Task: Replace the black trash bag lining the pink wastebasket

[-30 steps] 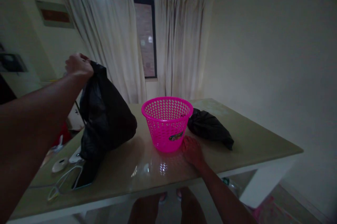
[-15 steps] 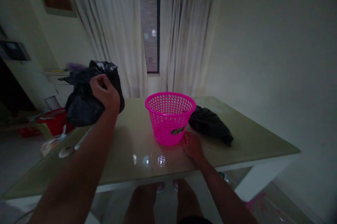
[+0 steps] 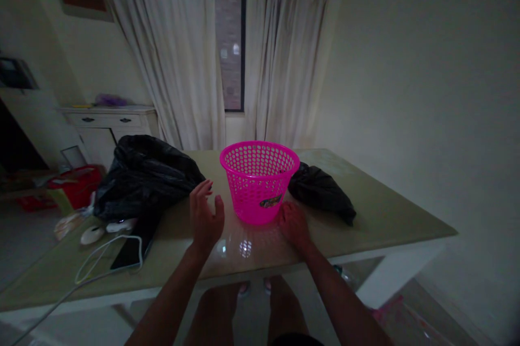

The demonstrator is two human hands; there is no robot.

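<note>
A bright pink perforated plastic basket (image 3: 249, 200) stands upright on the table, its inside holding nothing that I can make out. Just left of it my left hand (image 3: 206, 221) is raised, thumb and fingers apart, holding nothing. My right hand (image 3: 294, 225) lies palm down on the tabletop against the basket's lower right side, its fingertips partly hard to see. To the left rests a large, puffed-out black plastic bag (image 3: 148, 178), apart from the basket. Behind the basket's right side lies a smaller black plastic bag (image 3: 324, 190).
A dark phone (image 3: 134, 246) with a white cable (image 3: 83, 265) and a white mouse (image 3: 92, 235) lie on the table (image 3: 390, 227) at the left. Beyond are a white cabinet (image 3: 103, 135) and a red container (image 3: 77, 183); a wall (image 3: 426, 91) rises at the right.
The large black bag, held up by my left hand before, now lies on the left of the table. My left hand has let go and come down toward the basket; my right hand stays put.
</note>
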